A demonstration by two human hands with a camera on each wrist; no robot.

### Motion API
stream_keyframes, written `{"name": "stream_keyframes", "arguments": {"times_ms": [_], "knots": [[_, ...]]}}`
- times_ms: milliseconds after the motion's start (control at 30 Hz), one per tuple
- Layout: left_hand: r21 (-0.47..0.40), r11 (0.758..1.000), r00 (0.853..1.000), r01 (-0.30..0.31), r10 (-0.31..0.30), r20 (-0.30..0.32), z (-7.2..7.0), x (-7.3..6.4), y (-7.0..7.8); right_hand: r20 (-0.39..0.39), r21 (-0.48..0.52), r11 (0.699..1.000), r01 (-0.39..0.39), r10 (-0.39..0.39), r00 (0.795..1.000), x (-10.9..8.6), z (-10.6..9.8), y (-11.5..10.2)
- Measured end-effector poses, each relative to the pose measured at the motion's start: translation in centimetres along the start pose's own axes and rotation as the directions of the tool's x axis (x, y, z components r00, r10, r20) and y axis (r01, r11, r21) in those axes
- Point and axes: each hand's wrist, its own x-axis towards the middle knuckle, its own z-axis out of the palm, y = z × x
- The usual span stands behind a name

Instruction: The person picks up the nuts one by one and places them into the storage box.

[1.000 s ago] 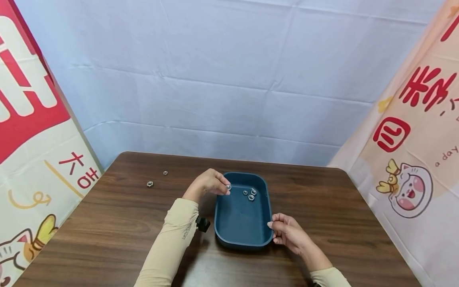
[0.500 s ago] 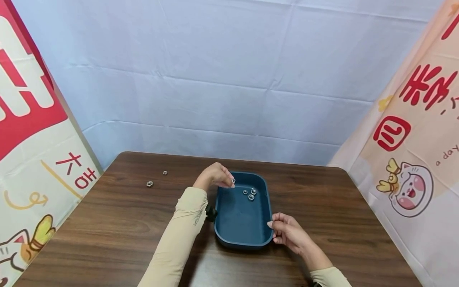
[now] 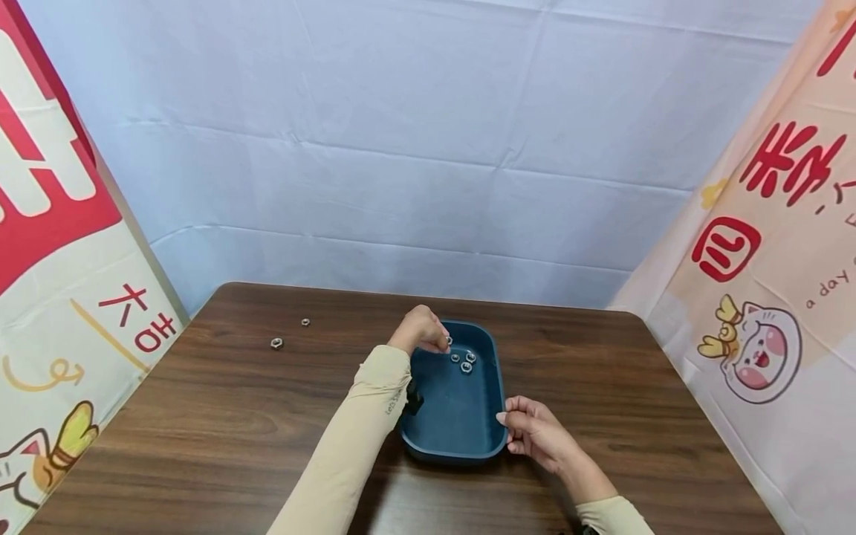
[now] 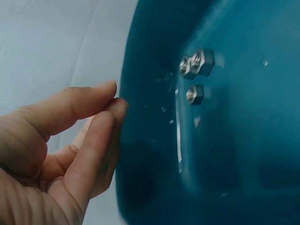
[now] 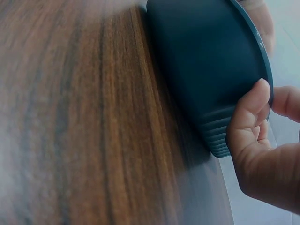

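Head view: downturned left fingers (image 3: pixel 437 341) pinch a nut (image 3: pixel 449 340); right fingers (image 3: pixel 527 408) grip the tray (image 3: pixel 451 420).

1. On the red-and-white banner (image 3: pixel 60 275) at the left, we read "大吉" in red; larger white lettering above is cut off.
2. On the peach banner (image 3: pixel 785 271) at the right, we read "a day"; its red characters we cannot make out surely.
3. The left sleeve (image 3: pixel 351 453) bears tiny dark lettering, too small for us.
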Motion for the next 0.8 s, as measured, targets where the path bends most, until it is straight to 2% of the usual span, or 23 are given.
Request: {"name": "stream_keyframes", "arguments": {"times_ms": [67, 133, 300, 533, 667, 800], "knots": [[0.020, 1.000, 1.000, 0.016, -0.016, -0.003, 0.4, 0.3, 0.1, -0.001, 0.000, 1.000, 0.001, -0.001, 1.000, 0.0, 0.0, 0.0], [0.081, 0.996, 0.999, 0.032, -0.031, -0.007, 0.7, 0.6, 0.0, -0.002, 0.000, 1.000, 0.002, -0.002, 1.000, 0.0, 0.1, -0.1], [0.205, 0.976, 0.997, 0.067, -0.056, -0.061, 1.3, 1.3, -0.7, 0.000, -0.003, 1.000, 0.003, -0.003, 1.000, 0.0, 0.1, 0.0], [0.087, 0.988, 0.988, 0.126, -0.117, -0.103, 1.7, 2.1, -1.3, -0.001, -0.006, 1.000, 0.001, -0.001, 1.000, -0.2, 0.1, -0.1], [0.097, 0.990, 0.983, 0.106, -0.090, -0.158, 1.8, 1.9, -1.2, -0.007, -0.003, 1.000, -0.001, 0.001, 1.000, -0.3, 0.1, -0.1], [0.202, 0.976, 0.976, 0.075, -0.031, -0.215, 2.3, 1.3, -1.3, -0.006, 0.004, 1.000, -0.005, 0.005, 1.000, -0.3, 0.0, -0.1]]}}
